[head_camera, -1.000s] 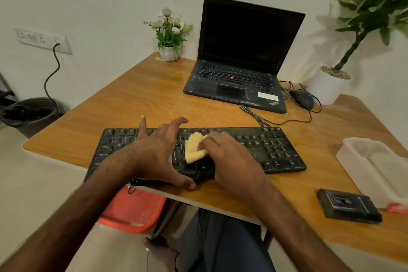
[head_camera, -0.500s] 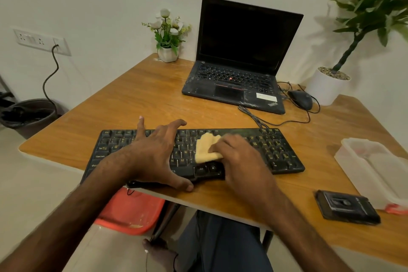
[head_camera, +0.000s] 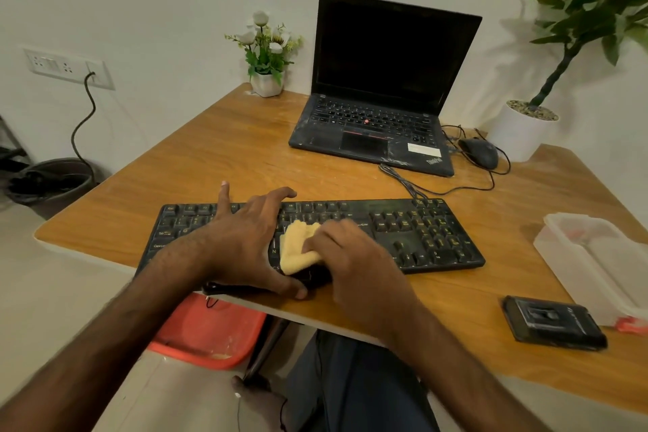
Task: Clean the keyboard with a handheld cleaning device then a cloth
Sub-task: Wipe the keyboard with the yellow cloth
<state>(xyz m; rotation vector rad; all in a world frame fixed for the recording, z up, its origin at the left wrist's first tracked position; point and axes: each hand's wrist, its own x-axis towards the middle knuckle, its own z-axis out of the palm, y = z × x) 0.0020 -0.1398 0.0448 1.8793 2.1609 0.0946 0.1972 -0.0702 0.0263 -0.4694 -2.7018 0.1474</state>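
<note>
While the left hand (head_camera: 242,238) is pressing spread-fingered on the keyboard (head_camera: 420,235) to steady it, the right hand (head_camera: 350,256) is gripping a yellow cloth (head_camera: 296,249) against its middle keys.

We see that the right hand (head_camera: 350,256) has swept back leftward along the keyboard (head_camera: 420,238), after sliding rightward in the half second before (one back-and-forth stroke). The yellow cloth (head_camera: 298,247) it holds has come with it. It now lies lower, over the near key rows and just beside the left hand (head_camera: 242,242), where a strip of keys showed between them earlier. The cloth's fold seems looser, though we cannot be sure.
</note>
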